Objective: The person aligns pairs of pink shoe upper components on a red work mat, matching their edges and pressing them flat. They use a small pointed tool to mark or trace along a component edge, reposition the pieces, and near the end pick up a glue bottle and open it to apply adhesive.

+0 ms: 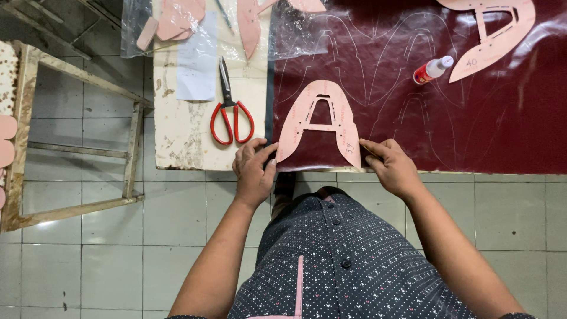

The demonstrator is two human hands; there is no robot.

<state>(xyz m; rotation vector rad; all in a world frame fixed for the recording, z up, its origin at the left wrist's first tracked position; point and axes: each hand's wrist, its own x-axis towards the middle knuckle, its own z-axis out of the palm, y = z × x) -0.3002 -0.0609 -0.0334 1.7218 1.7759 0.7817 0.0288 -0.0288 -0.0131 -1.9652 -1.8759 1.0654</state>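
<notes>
Pink template lies flat on the maroon sheet, at its near edge.
Left hand presses the template's left leg with narrow fingers; right hand pinches a thin tool at its right leg; red scissors lie left of it.

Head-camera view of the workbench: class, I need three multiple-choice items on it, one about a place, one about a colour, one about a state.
1. Where do the red-handled scissors lie?
A. On the cream board left of the dark red leather sheet
B. On the tiled floor
C. On the wooden frame

2. What colour is the A-shaped card pattern under the hands?
A. Green
B. Pink
C. Black

3. How does the left hand meet that pattern?
A. Lifts it high off the table
B. Stays far from it
C. Presses its lower left corner flat on the sheet

Answers:
A, the scissors rest on the cream board beside the dark red leather sheet.
B, the card is pale pink.
C, its fingers lie on the corner, while the right hand is at the lower right corner.
</notes>
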